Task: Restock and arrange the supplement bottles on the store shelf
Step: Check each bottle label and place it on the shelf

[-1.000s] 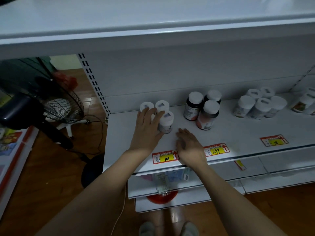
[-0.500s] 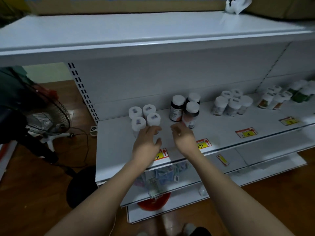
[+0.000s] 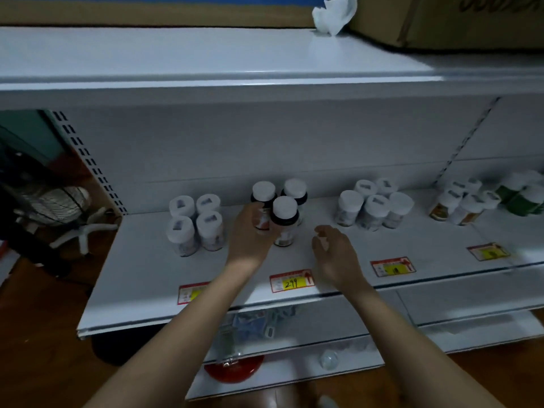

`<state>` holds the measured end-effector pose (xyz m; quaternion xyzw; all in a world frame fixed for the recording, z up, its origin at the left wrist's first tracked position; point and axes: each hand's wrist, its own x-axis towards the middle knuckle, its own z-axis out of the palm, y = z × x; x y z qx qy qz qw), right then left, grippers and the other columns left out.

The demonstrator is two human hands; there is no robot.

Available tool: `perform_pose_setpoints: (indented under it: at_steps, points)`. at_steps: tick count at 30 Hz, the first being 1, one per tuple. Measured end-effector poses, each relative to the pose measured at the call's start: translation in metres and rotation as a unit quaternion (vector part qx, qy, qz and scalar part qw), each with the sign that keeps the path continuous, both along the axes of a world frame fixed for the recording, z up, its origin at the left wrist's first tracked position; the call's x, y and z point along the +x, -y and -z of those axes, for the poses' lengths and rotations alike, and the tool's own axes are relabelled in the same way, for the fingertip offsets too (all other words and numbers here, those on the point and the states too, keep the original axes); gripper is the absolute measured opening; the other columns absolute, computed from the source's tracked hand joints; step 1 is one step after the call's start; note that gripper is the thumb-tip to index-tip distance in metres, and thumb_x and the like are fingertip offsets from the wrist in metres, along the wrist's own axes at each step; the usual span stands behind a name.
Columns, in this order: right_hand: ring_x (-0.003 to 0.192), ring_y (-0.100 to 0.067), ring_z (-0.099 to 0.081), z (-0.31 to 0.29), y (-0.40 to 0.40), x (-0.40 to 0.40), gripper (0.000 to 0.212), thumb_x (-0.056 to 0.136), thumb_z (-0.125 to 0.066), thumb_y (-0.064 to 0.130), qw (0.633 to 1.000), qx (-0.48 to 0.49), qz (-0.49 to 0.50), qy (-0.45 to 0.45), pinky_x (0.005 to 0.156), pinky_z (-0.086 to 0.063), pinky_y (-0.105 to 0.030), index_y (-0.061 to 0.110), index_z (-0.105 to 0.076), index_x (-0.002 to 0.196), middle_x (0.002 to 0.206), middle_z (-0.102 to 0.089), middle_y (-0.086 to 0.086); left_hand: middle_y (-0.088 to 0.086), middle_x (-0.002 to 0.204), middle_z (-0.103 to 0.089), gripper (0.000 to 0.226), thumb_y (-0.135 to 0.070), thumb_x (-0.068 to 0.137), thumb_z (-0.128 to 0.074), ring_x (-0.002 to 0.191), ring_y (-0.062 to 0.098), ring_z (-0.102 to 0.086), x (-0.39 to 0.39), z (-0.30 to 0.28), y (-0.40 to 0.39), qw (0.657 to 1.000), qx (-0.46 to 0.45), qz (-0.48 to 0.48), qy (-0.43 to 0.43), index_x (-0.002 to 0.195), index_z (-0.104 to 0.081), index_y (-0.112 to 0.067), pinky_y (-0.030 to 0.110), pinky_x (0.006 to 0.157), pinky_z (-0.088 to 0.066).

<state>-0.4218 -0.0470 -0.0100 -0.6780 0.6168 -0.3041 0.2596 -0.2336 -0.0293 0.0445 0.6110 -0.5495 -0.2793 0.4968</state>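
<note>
1. Head view: store shelf carries several bottle clusters. Four white-capped pale bottles stand at left in a tight two-by-two. Three dark bottles with white caps stand in the middle, behind the 299 price tag. A pale cluster stands right of them, with more bottles and green ones further right.
2. Left hand is on the dark group: fingers curled round the front-left dark bottle, covering its label side. Grip looks closed on the body, not the cap. How firm it is, I cannot tell.
3. Right hand hovers just right of the dark group, fingers loosely curled, holding nothing, touching no bottle.
4. Handling, judged: small rigid bottles, likely plastic, light, with smooth labels, so somewhat slippery. Tall relative to base, so they probably tip easily if pushed near the cap.
5. Best hold: wrap the body at mid-height, or push low on the wall to slide it. Cap grabs risk tilting it into its neighbours, which stand touching or nearly so.
6. Step in hand, likely: squaring up the dark trio into a neat block above its tag. The right hand is placed to brace or nudge from the other side.
7. Risk: knocking the front dark bottle into the two behind.
8. Cardboard box and a white cloth sit on the top shelf, possibly stock.
</note>
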Motion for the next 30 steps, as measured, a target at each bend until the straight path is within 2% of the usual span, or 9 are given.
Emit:
perform_pose_setpoints:
  at_steps: [2,5,9,11,13,17,22,27,30]
  points:
    - [0.128,-0.032,-0.048,0.009,0.008,-0.015,0.038,0.101,-0.051,0.021,0.999,0.017,-0.030,-0.033,0.104,-0.037,-0.037,0.007,-0.055,0.136,0.137,-0.055,-0.013,-0.019,0.079,-0.055,0.043,0.001,0.085,-0.072,0.071,-0.016,-0.055,-0.021,0.003,0.008,1.000,-0.017,-0.009,0.002,0.081,-0.047,-0.034,0.016,0.062,-0.042]
    - [0.133,-0.040,-0.046,0.028,0.014,-0.026,0.052,0.094,-0.039,0.033,0.992,0.011,-0.079,-0.097,0.111,-0.035,-0.050,0.005,-0.057,0.135,0.141,-0.052,-0.020,-0.013,0.089,-0.065,0.028,-0.001,0.081,-0.075,0.081,-0.007,-0.062,-0.038,0.017,0.021,0.999,-0.027,-0.039,-0.014,0.095,-0.062,-0.022,0.016,0.068,-0.050]
    - [0.147,-0.036,-0.026,0.043,0.011,-0.032,0.070,0.092,-0.015,0.045,0.975,-0.003,-0.119,-0.187,0.119,-0.015,-0.054,0.012,-0.046,0.146,0.157,-0.036,-0.014,-0.026,0.086,-0.063,0.025,-0.003,0.084,-0.074,0.084,-0.012,-0.060,-0.052,0.024,0.027,0.998,-0.020,-0.056,0.000,0.097,-0.059,-0.019,0.012,0.071,-0.047]
    - [0.149,-0.035,-0.023,0.043,0.010,-0.031,0.071,0.092,-0.013,0.045,0.977,-0.002,-0.114,-0.180,0.121,-0.011,-0.053,0.012,-0.045,0.147,0.158,-0.035,-0.013,-0.035,0.083,-0.061,0.034,-0.003,0.085,-0.073,0.083,-0.015,-0.058,-0.054,0.026,0.026,0.998,-0.017,-0.066,0.012,0.091,-0.054,-0.030,0.010,0.070,-0.045]
    - [0.148,-0.036,-0.025,0.043,0.010,-0.031,0.070,0.093,-0.015,0.044,0.978,-0.007,-0.110,-0.174,0.120,-0.012,-0.054,0.011,-0.047,0.146,0.157,-0.037,-0.014,-0.033,0.090,-0.058,0.036,-0.010,0.085,-0.076,0.087,-0.015,-0.057,-0.055,0.030,0.025,0.997,-0.002,-0.080,-0.001,0.100,-0.052,-0.032,0.011,0.077,-0.045]
    - [0.148,-0.036,-0.026,0.042,0.009,-0.032,0.070,0.093,-0.015,0.044,0.979,-0.015,-0.117,-0.169,0.121,-0.013,-0.055,0.010,-0.047,0.146,0.156,-0.037,-0.014,-0.010,0.114,-0.059,0.049,-0.022,0.084,-0.080,0.107,0.010,-0.058,-0.052,0.036,0.023,0.995,0.038,-0.088,-0.012,0.124,-0.053,-0.017,0.030,0.089,-0.049]
    - [0.142,-0.040,-0.036,0.043,0.010,-0.029,0.063,0.094,-0.023,0.040,0.978,-0.023,-0.109,-0.176,0.116,-0.023,-0.060,0.008,-0.054,0.140,0.150,-0.046,-0.017,-0.005,0.119,-0.062,0.052,-0.022,0.085,-0.078,0.109,0.011,-0.059,-0.048,0.033,0.024,0.997,0.037,-0.068,0.004,0.129,-0.051,-0.016,0.026,0.089,-0.045]
    - [0.146,-0.036,-0.029,0.040,0.010,-0.032,0.070,0.093,-0.017,0.048,0.979,0.000,-0.121,-0.163,0.120,-0.015,-0.055,0.011,-0.050,0.144,0.155,-0.040,-0.014,-0.003,0.120,-0.062,0.051,-0.017,0.087,-0.075,0.111,0.016,-0.059,-0.040,0.030,0.024,0.998,0.048,-0.036,-0.004,0.132,-0.050,-0.015,0.024,0.089,-0.045]
    - [0.148,-0.031,-0.027,0.034,0.017,-0.035,0.072,0.091,-0.019,0.050,0.984,0.039,-0.122,-0.122,0.120,-0.013,-0.048,0.012,-0.051,0.143,0.156,-0.038,-0.011,-0.013,0.107,-0.061,0.044,-0.016,0.088,-0.074,0.102,0.012,-0.062,-0.033,0.015,0.022,0.997,0.056,-0.030,-0.036,0.125,-0.051,-0.022,0.014,0.079,-0.047]
